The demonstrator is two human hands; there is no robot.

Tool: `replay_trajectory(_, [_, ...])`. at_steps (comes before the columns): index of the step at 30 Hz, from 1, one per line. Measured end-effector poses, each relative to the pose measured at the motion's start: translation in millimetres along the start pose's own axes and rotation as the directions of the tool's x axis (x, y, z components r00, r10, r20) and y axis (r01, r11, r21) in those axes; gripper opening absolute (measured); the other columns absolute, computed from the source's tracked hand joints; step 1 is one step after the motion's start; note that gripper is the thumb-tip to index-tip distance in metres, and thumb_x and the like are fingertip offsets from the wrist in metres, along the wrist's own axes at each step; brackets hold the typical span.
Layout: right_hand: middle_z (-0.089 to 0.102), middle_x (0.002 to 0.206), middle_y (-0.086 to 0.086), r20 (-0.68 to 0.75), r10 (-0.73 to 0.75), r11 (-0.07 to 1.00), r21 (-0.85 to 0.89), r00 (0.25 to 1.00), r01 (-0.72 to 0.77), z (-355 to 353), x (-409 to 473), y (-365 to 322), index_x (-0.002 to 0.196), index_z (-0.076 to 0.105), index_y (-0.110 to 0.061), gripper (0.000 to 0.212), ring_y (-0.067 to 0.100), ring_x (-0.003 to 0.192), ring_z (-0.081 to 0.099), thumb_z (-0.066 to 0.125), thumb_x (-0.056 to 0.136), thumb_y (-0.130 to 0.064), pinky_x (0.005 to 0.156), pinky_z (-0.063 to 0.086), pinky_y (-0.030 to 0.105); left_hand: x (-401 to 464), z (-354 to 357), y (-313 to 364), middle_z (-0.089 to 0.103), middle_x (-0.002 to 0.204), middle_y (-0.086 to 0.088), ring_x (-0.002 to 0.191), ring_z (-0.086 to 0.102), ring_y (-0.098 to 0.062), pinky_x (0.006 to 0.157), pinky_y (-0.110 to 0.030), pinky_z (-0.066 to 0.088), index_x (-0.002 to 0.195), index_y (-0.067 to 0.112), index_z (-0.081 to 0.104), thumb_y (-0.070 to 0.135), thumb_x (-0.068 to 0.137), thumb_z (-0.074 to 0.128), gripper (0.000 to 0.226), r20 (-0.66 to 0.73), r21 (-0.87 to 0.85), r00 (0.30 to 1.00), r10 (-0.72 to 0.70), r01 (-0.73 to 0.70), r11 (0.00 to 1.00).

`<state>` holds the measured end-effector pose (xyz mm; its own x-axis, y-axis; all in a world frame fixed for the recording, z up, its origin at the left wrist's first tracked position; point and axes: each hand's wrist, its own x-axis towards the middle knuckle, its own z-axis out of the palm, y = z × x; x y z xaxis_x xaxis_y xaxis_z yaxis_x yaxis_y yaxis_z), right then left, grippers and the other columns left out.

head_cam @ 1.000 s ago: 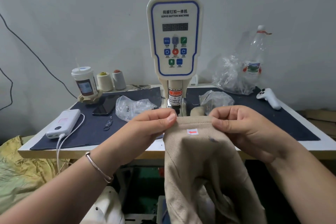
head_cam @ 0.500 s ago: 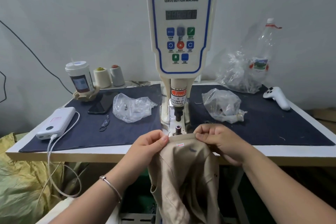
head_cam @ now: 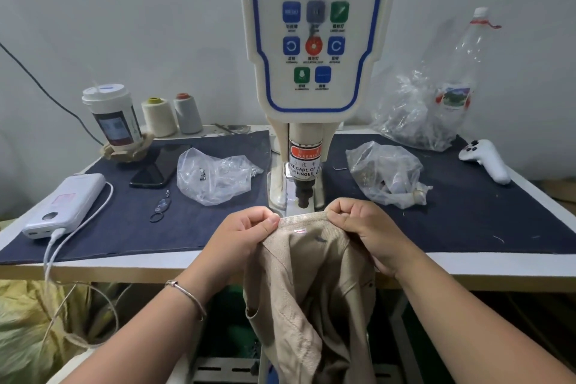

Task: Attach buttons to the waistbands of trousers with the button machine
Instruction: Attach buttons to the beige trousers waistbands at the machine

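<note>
Beige trousers (head_cam: pixel 311 284) hang off the table's front edge, their waistband (head_cam: pixel 307 221) stretched flat just in front of the button machine (head_cam: pixel 311 40). My left hand (head_cam: pixel 243 234) pinches the waistband's left end and my right hand (head_cam: pixel 355 227) pinches its right end. The waistband's top edge lies right below the machine's dark punch head (head_cam: pixel 303 196). A small white tag with a red mark (head_cam: pixel 300 231) and a dark mark (head_cam: pixel 320 239) show on the waistband between my hands. The lower die is hidden by the cloth.
A dark mat (head_cam: pixel 156 221) covers the table. On the left lie a clear bag (head_cam: pixel 215 178), a phone (head_cam: pixel 160 170), a power bank (head_cam: pixel 67 206) with cable, a cup (head_cam: pixel 110 118) and thread cones (head_cam: pixel 159 117). On the right lie plastic bags (head_cam: pixel 386 174), a bottle (head_cam: pixel 467 56) and a white controller (head_cam: pixel 486 160).
Both hands have carried the waistband forward to the machine until its top edge covers the lower die under the punch head. The camera has moved closer to the machine.
</note>
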<state>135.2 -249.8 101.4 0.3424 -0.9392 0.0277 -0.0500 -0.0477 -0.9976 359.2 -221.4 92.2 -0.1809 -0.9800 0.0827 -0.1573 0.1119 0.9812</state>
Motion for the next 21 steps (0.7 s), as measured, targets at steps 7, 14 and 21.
replay_trajectory(7, [0.058, 0.068, 0.003, 0.048, 0.033, 0.985, 0.170, 0.998, -0.040, -3, 4, 13, 0.074, 0.065, -0.010, 0.018, 0.011, 0.066, 0.052, 0.058, 0.090, -0.008, 0.065, 0.045, 0.020, 3, 1, -1, 0.049, 0.052, 0.013, 0.040, 0.039, 0.002, 0.039, -0.010, 0.030, 0.063, 0.024, 0.060, 0.030, 0.099, 0.054, 0.038, 0.052, -0.067, 0.997, -0.063, 0.066, 0.996])
replay_trajectory(14, [0.058, 0.065, 0.003, 0.066, 0.042, 0.965, 0.257, 0.997, -0.058, -1, 6, 15, 0.072, 0.064, -0.009, 0.018, 0.010, 0.061, 0.054, 0.058, 0.088, -0.007, 0.060, 0.046, 0.019, 3, 2, -5, 0.050, 0.056, 0.010, 0.044, 0.043, 0.000, 0.044, -0.009, 0.034, 0.063, 0.024, 0.059, 0.027, 0.099, 0.056, 0.036, 0.052, -0.112, 0.998, -0.044, 0.049, 0.993])
replay_trajectory(21, [0.059, 0.068, 0.007, 0.054, 0.084, 0.958, 0.271, 0.995, -0.095, -2, 8, 16, 0.076, 0.064, -0.004, 0.010, 0.013, 0.063, 0.054, 0.060, 0.084, -0.009, 0.060, 0.046, 0.021, 6, -6, -11, 0.049, 0.064, 0.006, 0.058, 0.042, -0.009, 0.054, -0.022, 0.033, 0.068, 0.021, 0.057, 0.028, 0.085, 0.058, 0.018, 0.102, -0.150, 0.994, -0.049, 0.064, 0.987])
